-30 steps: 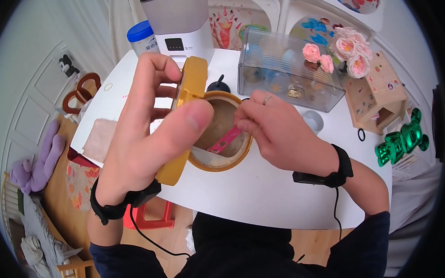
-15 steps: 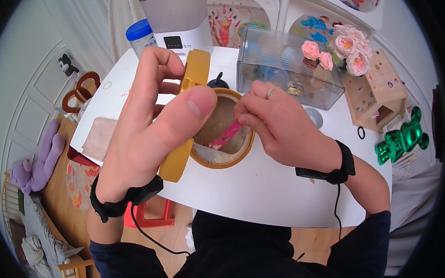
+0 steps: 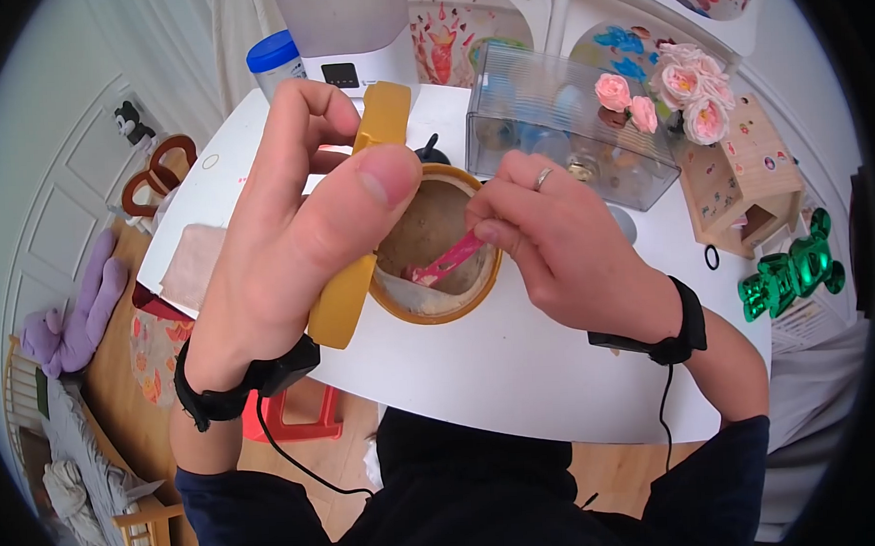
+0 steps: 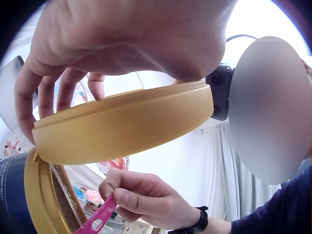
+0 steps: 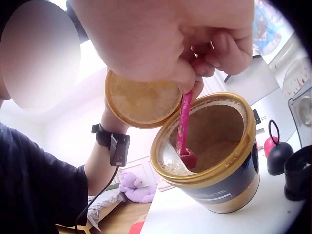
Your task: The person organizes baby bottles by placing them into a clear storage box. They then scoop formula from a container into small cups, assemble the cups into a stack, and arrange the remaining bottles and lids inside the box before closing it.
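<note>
A tub of beige powder (image 5: pixel 234 180) with a gold rim tilts in the middle of the white table, seen in the head and right wrist views. My left hand (image 3: pixel 280 241) holds its raised gold lid (image 4: pixel 126 126), fingers over the far edge and thumb across the near side. With thumb and fingertips, my right hand (image 3: pixel 573 252) pinches the handle of a pink scoop (image 5: pixel 184 117). The scoop's bowl sits inside the tub, beside the pale strip at the opening and above the powder. In the left wrist view the bowl is hidden.
Behind the tub stand a black rounded object with a loop (image 5: pixel 279 158) and a clear lidded box (image 3: pixel 568 121). A grey-and-white dispenser (image 3: pixel 355 72) and a blue-capped jar (image 3: pixel 274 61) are at the back left. Right are pink flowers (image 3: pixel 693 91), a wooden house (image 3: pixel 746 181) and a green shiny bear (image 3: pixel 794 272).
The right hand has shifted slightly right, and the scoop's handle has turned a little within the tub. The left hand keeps holding the lid. The whole head view has drifted slightly.
</note>
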`<state>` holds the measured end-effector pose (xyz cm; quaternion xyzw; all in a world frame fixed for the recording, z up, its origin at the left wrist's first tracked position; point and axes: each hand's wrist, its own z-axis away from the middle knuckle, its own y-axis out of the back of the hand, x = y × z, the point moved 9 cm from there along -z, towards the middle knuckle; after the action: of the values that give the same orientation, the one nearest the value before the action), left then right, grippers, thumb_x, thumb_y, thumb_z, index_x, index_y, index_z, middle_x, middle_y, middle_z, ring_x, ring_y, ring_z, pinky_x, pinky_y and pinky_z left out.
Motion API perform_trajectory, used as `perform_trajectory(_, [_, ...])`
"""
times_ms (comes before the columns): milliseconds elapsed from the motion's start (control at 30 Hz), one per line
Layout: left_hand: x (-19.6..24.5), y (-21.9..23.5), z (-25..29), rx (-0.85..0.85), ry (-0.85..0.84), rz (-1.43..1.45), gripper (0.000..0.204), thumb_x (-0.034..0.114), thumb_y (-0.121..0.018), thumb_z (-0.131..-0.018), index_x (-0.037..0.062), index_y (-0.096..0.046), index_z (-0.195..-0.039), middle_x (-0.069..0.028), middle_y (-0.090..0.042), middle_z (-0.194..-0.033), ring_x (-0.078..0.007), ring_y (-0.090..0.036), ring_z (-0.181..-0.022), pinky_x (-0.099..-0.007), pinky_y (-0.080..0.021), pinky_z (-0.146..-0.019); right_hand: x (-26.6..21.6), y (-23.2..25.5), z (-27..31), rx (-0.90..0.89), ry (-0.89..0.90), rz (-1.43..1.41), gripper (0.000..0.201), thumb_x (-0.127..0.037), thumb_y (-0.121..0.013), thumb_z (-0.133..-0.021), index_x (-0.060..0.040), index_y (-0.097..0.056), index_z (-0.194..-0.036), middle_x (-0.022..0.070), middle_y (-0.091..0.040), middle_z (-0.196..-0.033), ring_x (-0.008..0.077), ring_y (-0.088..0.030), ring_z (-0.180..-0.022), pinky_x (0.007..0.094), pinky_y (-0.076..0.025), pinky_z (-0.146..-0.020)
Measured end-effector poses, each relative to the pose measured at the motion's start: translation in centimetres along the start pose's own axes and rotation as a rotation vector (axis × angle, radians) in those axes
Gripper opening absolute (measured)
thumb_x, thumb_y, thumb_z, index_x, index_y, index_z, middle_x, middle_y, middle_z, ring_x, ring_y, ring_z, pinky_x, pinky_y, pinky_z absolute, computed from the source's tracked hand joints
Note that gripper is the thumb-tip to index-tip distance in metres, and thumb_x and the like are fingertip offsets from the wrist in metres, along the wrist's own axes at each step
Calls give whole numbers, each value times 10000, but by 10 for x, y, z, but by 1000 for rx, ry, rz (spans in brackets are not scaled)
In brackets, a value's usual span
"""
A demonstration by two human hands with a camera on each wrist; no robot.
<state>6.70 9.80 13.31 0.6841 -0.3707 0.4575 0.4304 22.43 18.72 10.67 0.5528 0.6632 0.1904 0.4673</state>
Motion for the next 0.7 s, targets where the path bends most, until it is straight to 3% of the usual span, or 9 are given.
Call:
perform_trajectory(100, [1,0,0,9,-3,-1,816,679,-685,-886,77,-457,-1389,-115,-599,-1277,-180,-611,-1138,-317,-498,-966,0,2,-1,8,5,31,44,-20,-663,-977,-53,-677,-1002,110,-580,-959,337,-613,-946,456,-517,-769])
perform_trajectory(500, [0,4,0,42,-16,36,774,669,-669,-884,83,-480,-1354,-108,-597,-1243,-178,-611,-1112,-307,-494,-932,11,3,-1,31,-57,-59,46,-43,-656,-1010,-27,-682,-1045,145,-621,-979,374,-639,-934,471,-510,-790])
perform_trajectory(700, [-2,11,1,57,-8,-13,757,668,-643,-893,80,-489,-1344,-108,-598,-1225,-177,-614,-1092,-307,-494,-916,34,-2,-4,-47,-220,-128,110,-96,-648,-1030,-12,-717,-1013,164,-644,-942,383,-648,-894,470,-512,-802])
